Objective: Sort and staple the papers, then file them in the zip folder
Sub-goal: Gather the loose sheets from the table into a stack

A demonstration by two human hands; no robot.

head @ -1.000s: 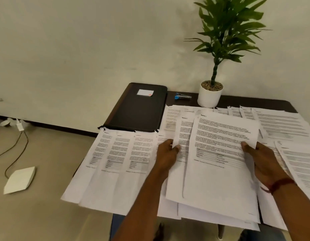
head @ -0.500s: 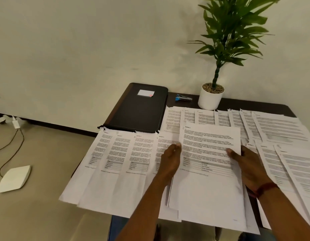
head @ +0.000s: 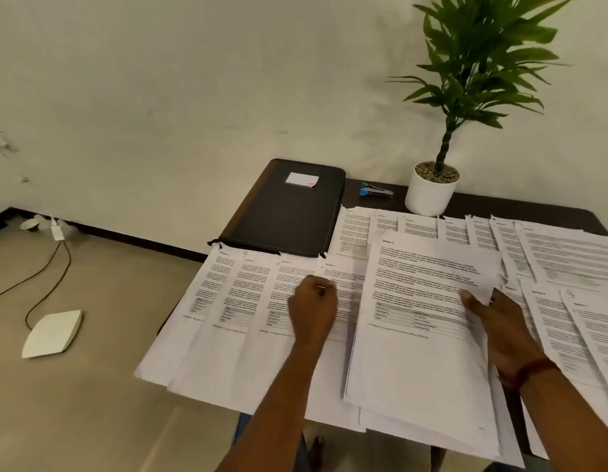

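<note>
My right hand (head: 500, 325) grips the paper stack (head: 421, 352); left hand (head: 313, 308) sits curled on loose sheets (head: 248, 301) beside it, can't tell if it's holding one.

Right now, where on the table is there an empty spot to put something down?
Only at the back: the dark table strip right of the plant pot, and the small gap between the stapler and the pot. The zip folder is mostly bare on top. Everywhere nearer is crowded with overlapping papers.

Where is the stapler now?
Head view, right of centre: the stapler lies at the far edge of the table, between the black zip folder and the white plant pot.
</note>
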